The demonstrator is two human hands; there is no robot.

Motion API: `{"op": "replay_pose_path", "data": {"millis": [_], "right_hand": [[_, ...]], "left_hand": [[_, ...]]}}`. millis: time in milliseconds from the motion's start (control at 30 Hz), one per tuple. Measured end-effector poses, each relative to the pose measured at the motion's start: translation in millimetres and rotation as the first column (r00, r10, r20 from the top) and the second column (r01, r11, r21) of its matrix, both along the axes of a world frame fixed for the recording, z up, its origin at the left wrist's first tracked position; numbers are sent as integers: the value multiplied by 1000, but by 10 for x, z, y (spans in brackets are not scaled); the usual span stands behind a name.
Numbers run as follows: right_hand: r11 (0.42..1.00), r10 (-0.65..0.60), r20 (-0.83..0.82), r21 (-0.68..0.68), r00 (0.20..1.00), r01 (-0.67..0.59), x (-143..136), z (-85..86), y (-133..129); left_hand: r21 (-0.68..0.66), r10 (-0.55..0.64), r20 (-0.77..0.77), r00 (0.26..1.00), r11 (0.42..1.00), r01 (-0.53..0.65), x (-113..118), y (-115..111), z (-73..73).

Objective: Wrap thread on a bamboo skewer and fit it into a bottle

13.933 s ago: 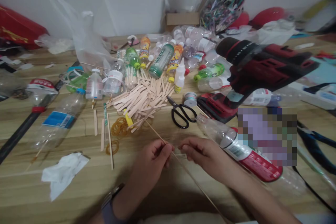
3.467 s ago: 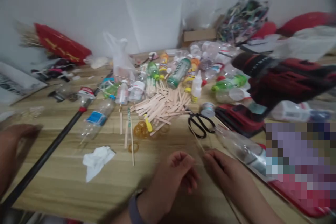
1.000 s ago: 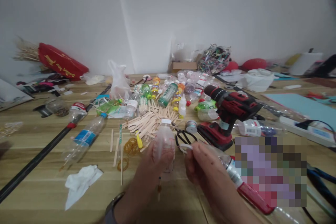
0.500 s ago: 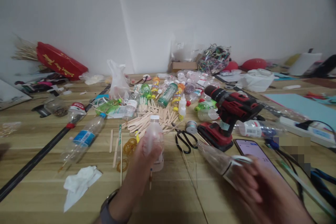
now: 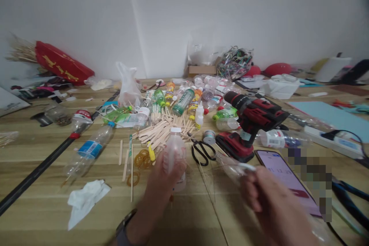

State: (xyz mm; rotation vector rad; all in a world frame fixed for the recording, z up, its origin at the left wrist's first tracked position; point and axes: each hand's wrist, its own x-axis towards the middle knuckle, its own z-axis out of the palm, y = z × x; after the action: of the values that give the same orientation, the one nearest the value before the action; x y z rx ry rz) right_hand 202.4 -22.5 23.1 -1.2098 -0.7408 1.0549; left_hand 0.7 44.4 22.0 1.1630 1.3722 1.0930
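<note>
My left hand (image 5: 165, 178), a dark watch on its wrist, is wrapped round a small clear plastic bottle (image 5: 175, 150) with a white cap, standing upright at the front middle. My right hand (image 5: 268, 196), blurred by motion, is closed on a thin white strip (image 5: 247, 167) beside a clear plastic piece (image 5: 230, 165). Between the hands lie black-handled scissors (image 5: 203, 152) and a long thin stick (image 5: 210, 192). Beyond the bottle is a heap of flat wooden sticks (image 5: 155, 132). A phone (image 5: 284, 175) lies partly behind my right hand.
A red and black drill (image 5: 253, 115) stands right of centre, near a wire spool (image 5: 209, 137). Many plastic bottles cover the middle back. At left are a blue-labelled bottle (image 5: 90, 149), a black tube (image 5: 43, 169), rubber bands (image 5: 142, 159) and crumpled tissue (image 5: 86, 200). Pliers (image 5: 348, 200) lie far right.
My left hand and the bottle have shifted slightly right. My right hand has moved a little left and turned, its fingers now more curled, and more of the phone shows.
</note>
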Motion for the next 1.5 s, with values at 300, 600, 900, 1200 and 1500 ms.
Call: {"op": "replay_pose_path", "data": {"millis": [300,600,900,1200,1500], "right_hand": [[939,342,-42,51,939,-340,-439,-160,249],[990,98,-254,124,962,-68,-223,-311,388],[930,-108,-487,258,867,260,-17,-133,446],[957,-89,-192,255,977,137,-235,-279,410],[983,165,-81,97,983,-157,-345,-480,392]], "left_hand": [[14,-100,10,995,995,100,71,-71,0],[-46,39,144,989,998,-33,-26,62,-131],[-80,363,359,860,930,-359,-297,312,-118],[4,187,140,972,982,-190,-137,201,-169],[-32,24,25,999,999,-23,13,67,-223]]}}
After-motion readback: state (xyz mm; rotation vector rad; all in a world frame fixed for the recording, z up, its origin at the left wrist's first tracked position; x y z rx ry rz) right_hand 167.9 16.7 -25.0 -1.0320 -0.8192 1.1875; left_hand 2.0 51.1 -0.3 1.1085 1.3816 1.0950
